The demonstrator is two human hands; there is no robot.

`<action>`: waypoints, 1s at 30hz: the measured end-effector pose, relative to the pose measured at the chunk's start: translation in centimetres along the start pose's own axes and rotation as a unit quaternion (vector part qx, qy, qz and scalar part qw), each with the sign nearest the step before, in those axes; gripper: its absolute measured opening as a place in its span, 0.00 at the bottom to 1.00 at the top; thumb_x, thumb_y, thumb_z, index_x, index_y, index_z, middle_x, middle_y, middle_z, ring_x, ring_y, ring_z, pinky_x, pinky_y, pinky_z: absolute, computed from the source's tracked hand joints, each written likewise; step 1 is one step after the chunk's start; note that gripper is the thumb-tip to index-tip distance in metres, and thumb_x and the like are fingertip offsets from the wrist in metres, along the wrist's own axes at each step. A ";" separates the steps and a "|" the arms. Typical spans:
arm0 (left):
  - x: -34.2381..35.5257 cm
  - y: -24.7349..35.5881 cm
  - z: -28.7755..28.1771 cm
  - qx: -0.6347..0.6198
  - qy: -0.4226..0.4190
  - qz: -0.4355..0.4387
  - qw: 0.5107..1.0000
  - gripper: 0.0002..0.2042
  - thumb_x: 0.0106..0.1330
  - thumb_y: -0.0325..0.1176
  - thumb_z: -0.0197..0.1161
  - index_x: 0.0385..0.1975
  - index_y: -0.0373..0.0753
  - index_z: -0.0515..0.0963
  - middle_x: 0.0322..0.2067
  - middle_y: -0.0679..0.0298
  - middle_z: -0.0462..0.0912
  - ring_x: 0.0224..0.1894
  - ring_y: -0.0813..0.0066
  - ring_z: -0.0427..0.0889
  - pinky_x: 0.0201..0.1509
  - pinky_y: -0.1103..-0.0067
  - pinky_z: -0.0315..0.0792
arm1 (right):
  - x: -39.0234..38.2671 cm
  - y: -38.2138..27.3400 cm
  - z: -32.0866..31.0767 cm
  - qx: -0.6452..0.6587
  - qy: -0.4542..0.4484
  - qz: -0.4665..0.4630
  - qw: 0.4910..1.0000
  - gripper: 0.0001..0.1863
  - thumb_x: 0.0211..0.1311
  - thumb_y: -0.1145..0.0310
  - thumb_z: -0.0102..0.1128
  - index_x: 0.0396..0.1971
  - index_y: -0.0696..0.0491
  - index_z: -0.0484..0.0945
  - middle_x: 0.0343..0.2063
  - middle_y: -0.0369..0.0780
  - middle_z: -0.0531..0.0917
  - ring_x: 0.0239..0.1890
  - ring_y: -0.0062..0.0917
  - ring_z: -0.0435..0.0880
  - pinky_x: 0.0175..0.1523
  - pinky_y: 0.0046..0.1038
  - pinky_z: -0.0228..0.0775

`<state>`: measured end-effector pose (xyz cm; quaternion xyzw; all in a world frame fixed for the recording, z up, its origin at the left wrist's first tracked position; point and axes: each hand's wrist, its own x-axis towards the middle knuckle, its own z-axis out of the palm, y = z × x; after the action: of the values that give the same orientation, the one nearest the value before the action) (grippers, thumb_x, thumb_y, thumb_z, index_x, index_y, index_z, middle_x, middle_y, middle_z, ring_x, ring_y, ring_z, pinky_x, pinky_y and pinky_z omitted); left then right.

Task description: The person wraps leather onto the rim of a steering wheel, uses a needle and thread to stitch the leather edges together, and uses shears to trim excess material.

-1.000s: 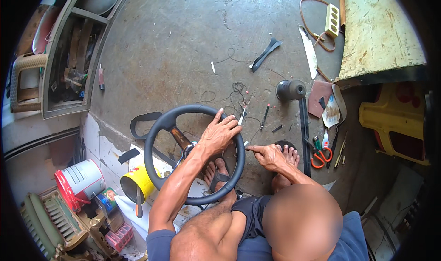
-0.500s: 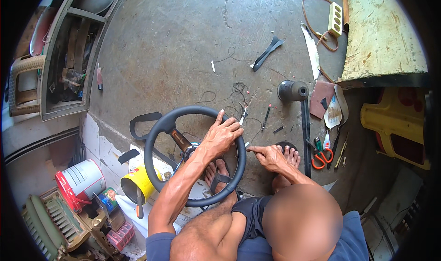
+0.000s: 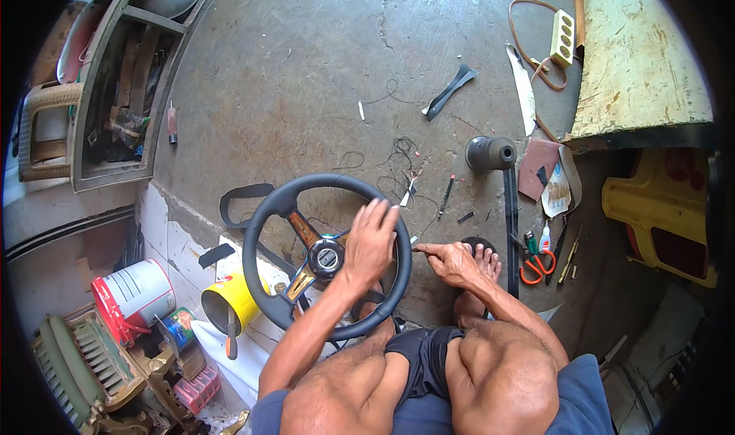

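Sitting above the person's sandalled left foot (image 3: 369, 306), the black steering wheel (image 3: 327, 259) has the left hand (image 3: 373, 240) over its right side, fingers straight and grasping nothing (whether they touch the rim, one cannot tell). Just outside the rim, the right hand (image 3: 453, 265) extends its index finger, any hold unclear. Farther right lie orange-handled scissors (image 3: 538, 266).

The bare left grip (image 3: 370, 245) is now farther in from the black-rimmed steering wheel's (image 3: 253, 253) right side, fingers blurred, uncovering the round black-and-silver hub (image 3: 327, 260) and gold-coloured lower spoke (image 3: 299, 285) to its left.
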<state>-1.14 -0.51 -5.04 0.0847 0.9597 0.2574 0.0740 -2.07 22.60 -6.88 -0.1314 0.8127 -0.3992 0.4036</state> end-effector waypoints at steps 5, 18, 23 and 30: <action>-6.0 4.0 1.3 -0.294 -0.131 -0.323 0.890 0.41 0.62 0.40 0.73 0.70 0.24 0.60 0.59 0.41 0.77 0.53 0.54 0.85 0.57 0.67 0.78 | 0.2 -0.9 -0.2 0.002 -0.006 -0.008 1.000 0.22 0.62 0.70 0.53 0.55 0.46 0.85 0.21 0.54 0.82 0.26 0.46 0.86 0.39 0.43 0.77; -6.6 4.9 4.6 -0.243 -0.102 -0.251 0.931 0.39 0.65 0.32 0.63 0.72 0.19 0.53 0.55 0.31 0.73 0.57 0.35 0.76 0.62 0.61 0.71 | -1.2 -1.8 -0.8 -0.042 -0.014 -0.032 0.999 0.22 0.62 0.70 0.54 0.56 0.49 0.83 0.28 0.55 0.85 0.32 0.49 0.87 0.47 0.43 0.77; -7.7 4.0 5.4 -0.247 -0.069 -0.240 0.936 0.39 0.65 0.31 0.63 0.72 0.19 0.53 0.53 0.32 0.74 0.55 0.34 0.77 0.61 0.60 0.71 | -1.2 -3.0 -0.5 -0.039 -0.042 -0.006 0.998 0.23 0.62 0.71 0.54 0.57 0.51 0.83 0.33 0.57 0.86 0.37 0.50 0.87 0.51 0.43 0.77; -6.8 4.1 5.9 -0.232 -0.041 -0.187 0.954 0.40 0.64 0.33 0.66 0.71 0.19 0.54 0.52 0.33 0.74 0.55 0.36 0.75 0.61 0.60 0.70 | -1.7 -0.8 -0.7 -0.024 0.017 -0.037 0.999 0.20 0.64 0.69 0.55 0.55 0.51 0.83 0.39 0.52 0.88 0.38 0.50 0.87 0.51 0.43 0.78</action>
<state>7.06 4.48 -7.37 -0.1049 0.8686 0.4505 0.1779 -1.64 23.33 -5.10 -0.1641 0.8234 -0.3964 0.3713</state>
